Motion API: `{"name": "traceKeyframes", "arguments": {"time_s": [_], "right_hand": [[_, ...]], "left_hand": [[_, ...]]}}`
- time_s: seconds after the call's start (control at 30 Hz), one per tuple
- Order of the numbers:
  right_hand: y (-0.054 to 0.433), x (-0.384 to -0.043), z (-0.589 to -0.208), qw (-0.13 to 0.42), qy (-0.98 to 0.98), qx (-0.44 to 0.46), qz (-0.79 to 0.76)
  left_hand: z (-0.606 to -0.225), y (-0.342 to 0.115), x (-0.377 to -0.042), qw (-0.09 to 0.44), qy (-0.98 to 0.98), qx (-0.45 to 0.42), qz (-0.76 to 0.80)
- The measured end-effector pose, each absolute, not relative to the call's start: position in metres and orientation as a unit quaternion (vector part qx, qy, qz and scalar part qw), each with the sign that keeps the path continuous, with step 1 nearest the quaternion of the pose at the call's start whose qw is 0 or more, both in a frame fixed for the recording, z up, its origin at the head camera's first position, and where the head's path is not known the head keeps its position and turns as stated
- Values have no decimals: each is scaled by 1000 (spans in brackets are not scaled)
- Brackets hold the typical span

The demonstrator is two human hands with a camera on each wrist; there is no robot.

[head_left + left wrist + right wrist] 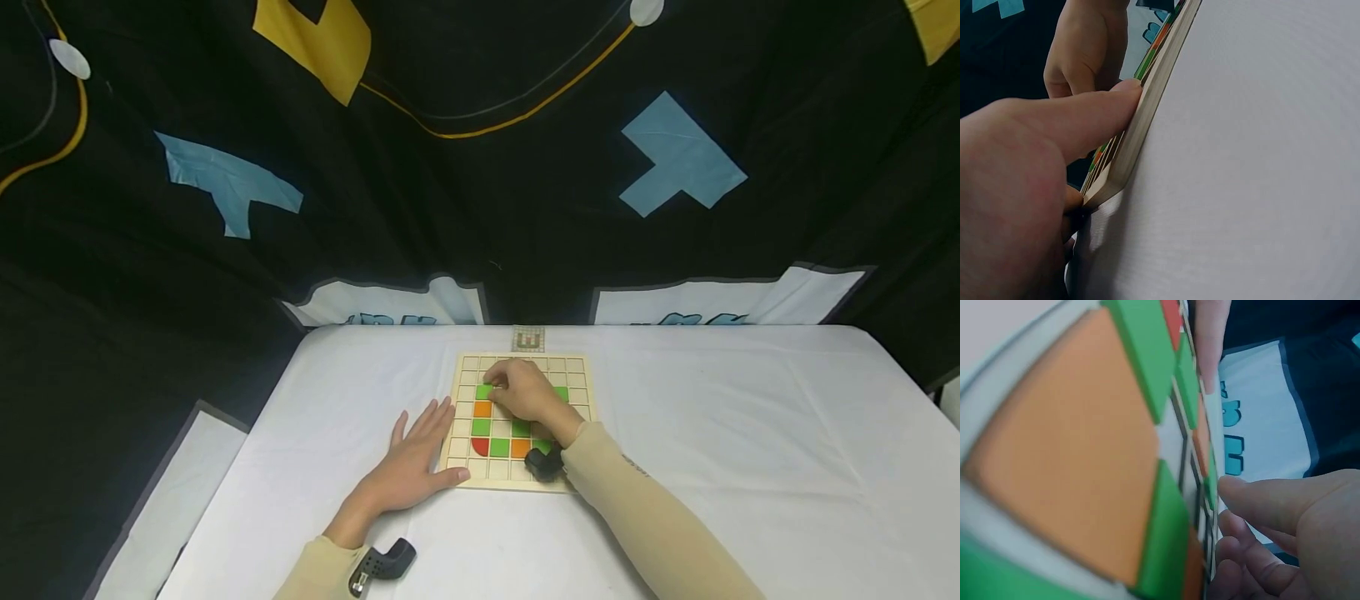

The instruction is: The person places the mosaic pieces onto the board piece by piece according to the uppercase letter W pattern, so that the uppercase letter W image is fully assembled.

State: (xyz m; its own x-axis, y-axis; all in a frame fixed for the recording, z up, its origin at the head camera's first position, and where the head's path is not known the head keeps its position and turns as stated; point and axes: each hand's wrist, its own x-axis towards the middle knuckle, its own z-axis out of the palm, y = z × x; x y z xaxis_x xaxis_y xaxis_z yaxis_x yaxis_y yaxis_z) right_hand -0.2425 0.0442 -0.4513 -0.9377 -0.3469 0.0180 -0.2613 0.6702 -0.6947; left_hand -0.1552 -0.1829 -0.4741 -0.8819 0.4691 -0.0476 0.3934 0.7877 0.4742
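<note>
A square wooden grid board [461, 475] lies on the white table, with green, orange and red tiles in some cells. My left hand [408, 471] is spread flat along the board's left side. Its thumb [1100, 115] rests on the near edge of the board, its other fingers at the left edge. Over the board's upper left part, my right hand [525, 392] has thumb and fingers bent round a green tile [482, 392], at the top of a column. Below that tile are an orange tile [482, 409], another green tile [481, 427] and a red quarter-round tile [480, 447].
A small patterned square [528, 338] lies behind the board. More tiles, such as a green one [499, 447] and an orange one [520, 448], run along a lower row. Dark cloth with blue and yellow shapes hangs beyond the white table [750, 433]. Both wrists wear black camera mounts [390, 560].
</note>
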Motion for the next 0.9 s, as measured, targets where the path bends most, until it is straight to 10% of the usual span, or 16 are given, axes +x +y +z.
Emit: {"name": "traceKeyframes", "arguments": {"time_s": [0.9], "right_hand": [[174,-208,-434,-28,932,-125,-338]], "left_hand": [[-476,-184,-155,86,941,227,234]]}}
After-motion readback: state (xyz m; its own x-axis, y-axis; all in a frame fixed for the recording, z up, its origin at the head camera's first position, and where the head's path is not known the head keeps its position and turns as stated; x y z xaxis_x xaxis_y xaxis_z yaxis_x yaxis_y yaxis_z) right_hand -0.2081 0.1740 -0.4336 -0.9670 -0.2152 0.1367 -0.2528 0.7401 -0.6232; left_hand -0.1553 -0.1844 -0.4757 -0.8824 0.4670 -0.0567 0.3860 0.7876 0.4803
